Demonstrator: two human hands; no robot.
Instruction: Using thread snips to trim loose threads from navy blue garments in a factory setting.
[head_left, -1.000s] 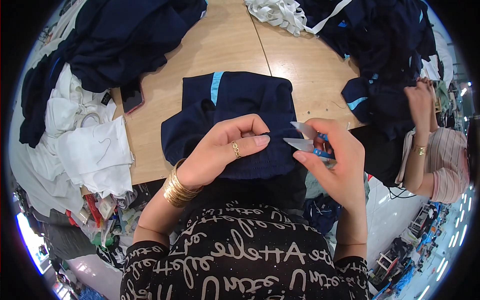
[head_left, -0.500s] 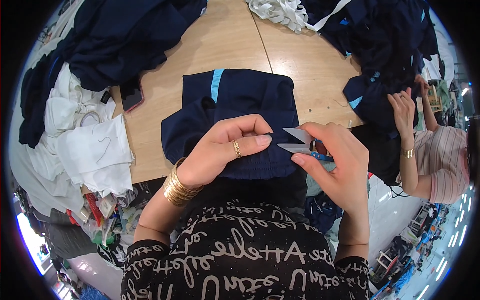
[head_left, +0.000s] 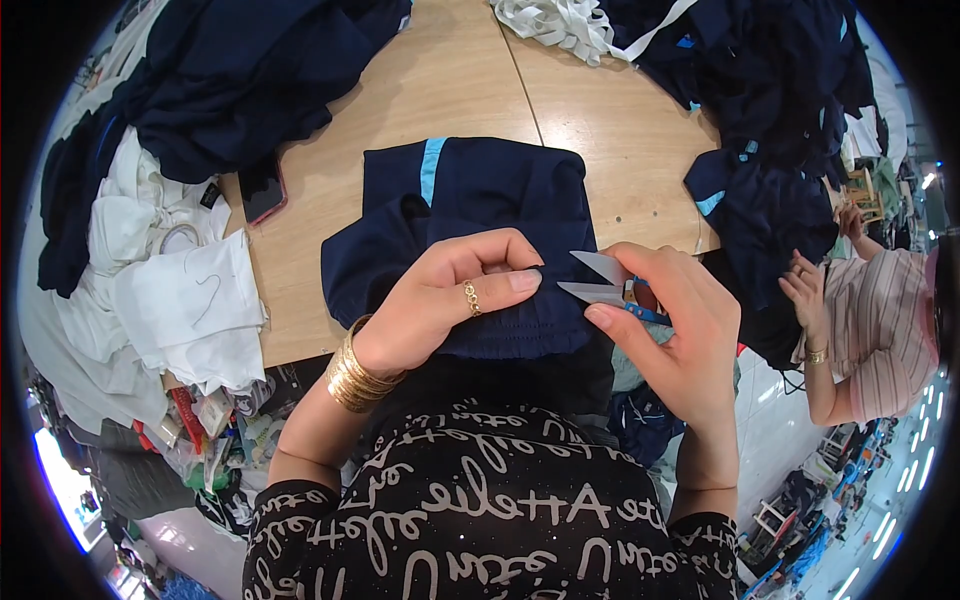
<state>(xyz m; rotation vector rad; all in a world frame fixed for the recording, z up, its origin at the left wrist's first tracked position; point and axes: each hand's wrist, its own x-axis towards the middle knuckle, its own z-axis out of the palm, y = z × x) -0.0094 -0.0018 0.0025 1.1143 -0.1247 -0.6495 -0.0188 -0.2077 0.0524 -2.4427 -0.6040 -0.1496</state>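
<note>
A folded navy garment (head_left: 500, 185) with a light blue stripe lies on the table in front of me, its gathered edge toward my body. Above it, my left hand (head_left: 465, 285) is closed in a pinch; a small dark bit shows at the fingertips, too small to name. In my right hand (head_left: 675, 315) is a pair of thread snips (head_left: 592, 293) with a blue handle. Their two pointed blades stand apart, aimed toward my left fingertips without touching them.
Navy garments are heaped at the far left (head_left: 250, 80) and far right (head_left: 750, 80). White fabric (head_left: 195, 310) and a phone (head_left: 263, 188) lie at left, white strips (head_left: 560, 25) at the far edge. A co-worker in a striped top (head_left: 870, 330) is at right.
The snips and my right hand have shifted very slightly to the right; my left hand stays put. The co-worker's near hand has drawn back from the navy heap.
</note>
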